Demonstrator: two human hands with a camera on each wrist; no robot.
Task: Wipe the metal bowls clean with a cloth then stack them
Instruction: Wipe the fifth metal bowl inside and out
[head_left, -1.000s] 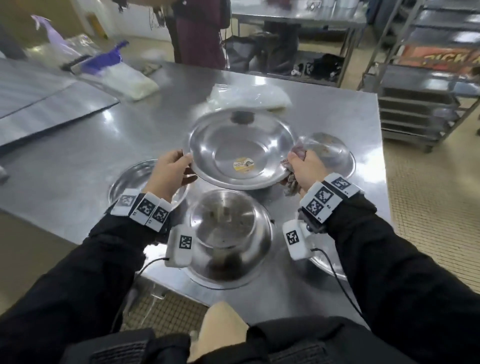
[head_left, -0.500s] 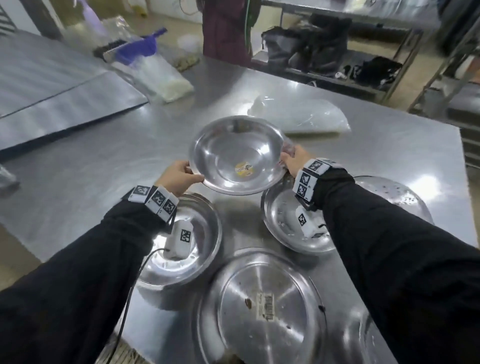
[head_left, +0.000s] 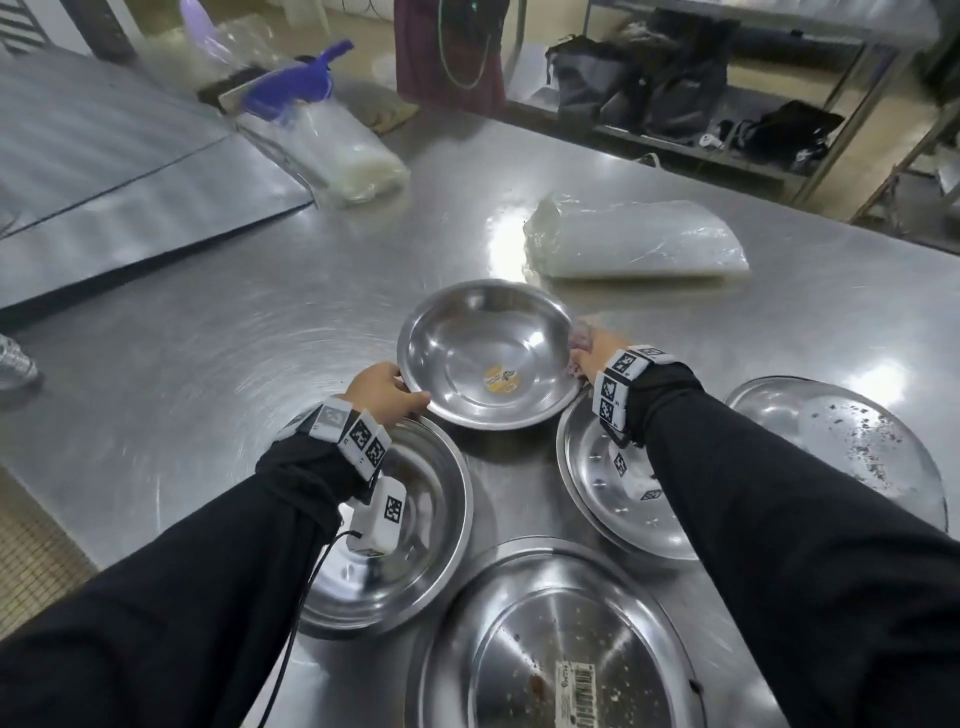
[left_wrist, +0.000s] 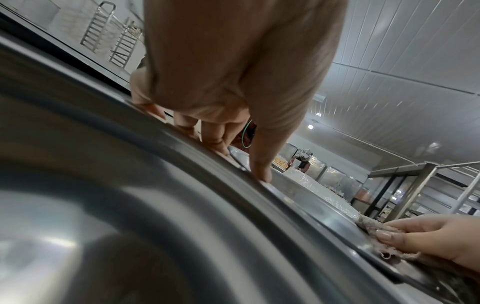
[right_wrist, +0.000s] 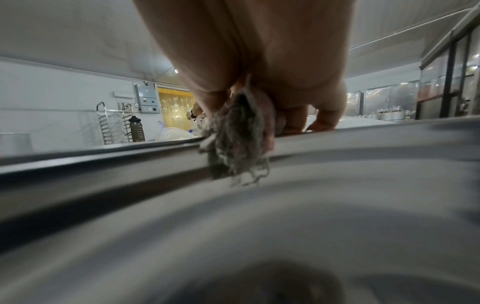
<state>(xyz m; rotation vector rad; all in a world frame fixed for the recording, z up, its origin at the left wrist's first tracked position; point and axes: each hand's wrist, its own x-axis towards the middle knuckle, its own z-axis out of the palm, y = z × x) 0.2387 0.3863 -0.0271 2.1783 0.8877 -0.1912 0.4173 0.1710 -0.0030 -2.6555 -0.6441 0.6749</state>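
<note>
A shiny metal bowl (head_left: 488, 358) with a yellow sticker inside sits upright in mid-table, its near edge over the rims of two neighbouring bowls. My left hand (head_left: 384, 395) grips its left rim, thumb on top (left_wrist: 259, 172). My right hand (head_left: 592, 353) holds a bunched grey cloth (head_left: 579, 332) against the right rim; the cloth (right_wrist: 239, 139) hangs frayed from the curled fingers. Whether the bowl rests on the table or hangs just above it is unclear.
An upright bowl (head_left: 415, 519) lies under my left wrist and another (head_left: 597, 499) under my right. Two upside-down bowls, one (head_left: 550, 639) in front and a speckled one (head_left: 841, 441) at right, flank them. Plastic bag packs (head_left: 634, 239) lie beyond. A person (head_left: 447, 47) stands behind the table (head_left: 208, 338).
Both hands have carried the stickered bowl away from me, from above the front upside-down bowl to a spot beyond the two upright bowls, and lower. Both grips are unchanged.
</note>
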